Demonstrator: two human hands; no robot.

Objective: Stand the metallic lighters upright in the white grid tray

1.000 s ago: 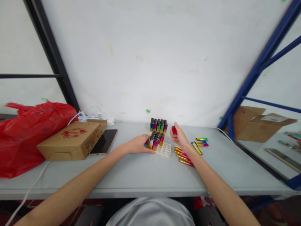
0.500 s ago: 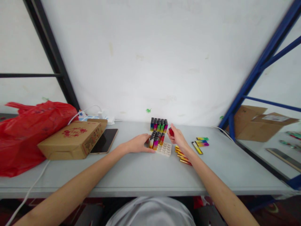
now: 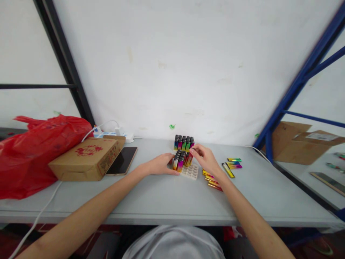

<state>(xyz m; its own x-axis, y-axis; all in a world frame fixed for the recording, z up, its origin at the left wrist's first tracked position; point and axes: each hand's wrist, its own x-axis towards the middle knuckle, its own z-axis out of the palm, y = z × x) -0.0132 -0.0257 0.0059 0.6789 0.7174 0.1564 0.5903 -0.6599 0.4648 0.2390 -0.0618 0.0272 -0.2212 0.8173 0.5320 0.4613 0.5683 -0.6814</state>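
Observation:
A pale tray [image 3: 192, 173] with rows of round-cornered slots lies on the table, its left part filled with upright lighters [image 3: 178, 163] in shiny colours with black tops. My left hand [image 3: 161, 164] curves round the tray's left side, thumb along the front edge, fingertips partly hidden behind the lighters. Above the tray, my right hand [image 3: 206, 157] pinches a reddish lighter [image 3: 190, 158] upright beside the standing ones; the fingers cover its top. Another block of upright lighters [image 3: 184, 143] stands just behind. Several gold and red lighters [image 3: 212, 181] lie beneath my right wrist.
More loose lighters [image 3: 229, 169] lie right of my right forearm. To the left are a cardboard box [image 3: 86, 162], a dark phone-like slab [image 3: 124, 160], a red plastic bag [image 3: 35, 154] and a power strip [image 3: 129, 137]. A blue metal frame [image 3: 269, 144] rises at the right.
My right hand has brought the red lighter left and down to the tray, turning it upright. My left hand keeps its place at the tray. The view has shifted slightly.

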